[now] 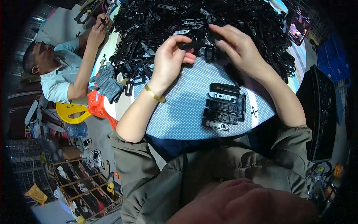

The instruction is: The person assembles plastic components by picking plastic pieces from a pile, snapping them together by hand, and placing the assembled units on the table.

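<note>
My left hand [169, 61] pinches a small black plastic part [193, 45] between thumb and fingers, above the near edge of a big heap of black parts [156, 22]. To its right my right hand [240, 46] is bent inward, thumb and forefinger curled toward each other. Something dark is between those fingers, too dim to make out. Between the hands a black piece [210, 55] lies on the dotted cloth [175, 108]. Closer to me, several black parts with silver inserts [223, 107] lie stacked side by side in a neat row on the cloth.
A grey knitted glove [107, 81] and a tape roll [121, 78] lie at the table's left. Another person [61, 71] works there, hands raised at the heap. A lit phone [298, 28] stands back right; a large black box [321, 112] is right of the table.
</note>
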Available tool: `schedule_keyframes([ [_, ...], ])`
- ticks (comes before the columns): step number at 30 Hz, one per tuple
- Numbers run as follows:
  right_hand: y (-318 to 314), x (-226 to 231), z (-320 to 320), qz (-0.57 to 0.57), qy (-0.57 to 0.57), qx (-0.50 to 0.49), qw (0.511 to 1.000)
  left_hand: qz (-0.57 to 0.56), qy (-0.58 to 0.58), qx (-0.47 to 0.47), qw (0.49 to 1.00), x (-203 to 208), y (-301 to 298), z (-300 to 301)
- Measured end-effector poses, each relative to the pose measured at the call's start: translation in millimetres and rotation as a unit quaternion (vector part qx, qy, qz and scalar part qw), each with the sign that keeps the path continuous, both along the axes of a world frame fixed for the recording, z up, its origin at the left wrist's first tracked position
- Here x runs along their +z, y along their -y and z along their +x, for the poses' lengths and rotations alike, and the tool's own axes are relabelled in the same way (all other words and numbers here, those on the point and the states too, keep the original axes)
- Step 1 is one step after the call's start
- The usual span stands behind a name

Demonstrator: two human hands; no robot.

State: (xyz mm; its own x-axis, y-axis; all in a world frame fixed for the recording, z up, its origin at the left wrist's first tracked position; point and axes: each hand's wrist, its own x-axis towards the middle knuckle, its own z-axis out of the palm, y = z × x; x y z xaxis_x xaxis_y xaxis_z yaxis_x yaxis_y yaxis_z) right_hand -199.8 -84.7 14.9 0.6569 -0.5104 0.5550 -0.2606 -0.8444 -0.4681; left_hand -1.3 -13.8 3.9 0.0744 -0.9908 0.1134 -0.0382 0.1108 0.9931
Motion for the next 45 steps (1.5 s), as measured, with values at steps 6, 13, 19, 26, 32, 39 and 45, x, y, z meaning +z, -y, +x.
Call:
schedule_keyframes([
  [6, -8.2, 0.0, 1.9, 0.328, 0.083, 0.093, 0.936, -0.15, 0.184, 0.063, 0.969, -5.9, -6.6, -15.4],
  [13, -7.9, -5.7, 8.4, 0.406, 0.04, 0.046, 0.912, -0.082, 0.19, 0.046, 0.977, -7.5, -13.2, -25.6],
  [19, 13.5, -7.4, -1.7, 0.341, 0.077, 0.021, 0.937, -0.083, 0.274, -0.069, 0.956, 11.6, -17.9, -0.5],
  [26, 9.0, 1.8, -2.5, 0.321, 0.046, 0.046, 0.945, -0.127, 0.479, -0.166, 0.852, 12.2, -45.0, -13.4],
  [32, 0.2, 3.7, -1.3, 0.3, 0.027, 0.092, 0.949, -0.199, 0.421, -0.107, 0.878, -8.8, -28.8, -10.9],
  [39, -1.6, 3.0, -2.5, 0.146, 0.053, 0.109, 0.982, 0.145, -0.137, -0.043, 0.979, 2.1, -13.1, -8.3],
  [45, -2.4, -8.2, 6.2, 0.075, 0.03, 0.039, 0.996, 0.122, -0.167, -0.056, 0.977, -5.3, -14.1, -10.2],
])
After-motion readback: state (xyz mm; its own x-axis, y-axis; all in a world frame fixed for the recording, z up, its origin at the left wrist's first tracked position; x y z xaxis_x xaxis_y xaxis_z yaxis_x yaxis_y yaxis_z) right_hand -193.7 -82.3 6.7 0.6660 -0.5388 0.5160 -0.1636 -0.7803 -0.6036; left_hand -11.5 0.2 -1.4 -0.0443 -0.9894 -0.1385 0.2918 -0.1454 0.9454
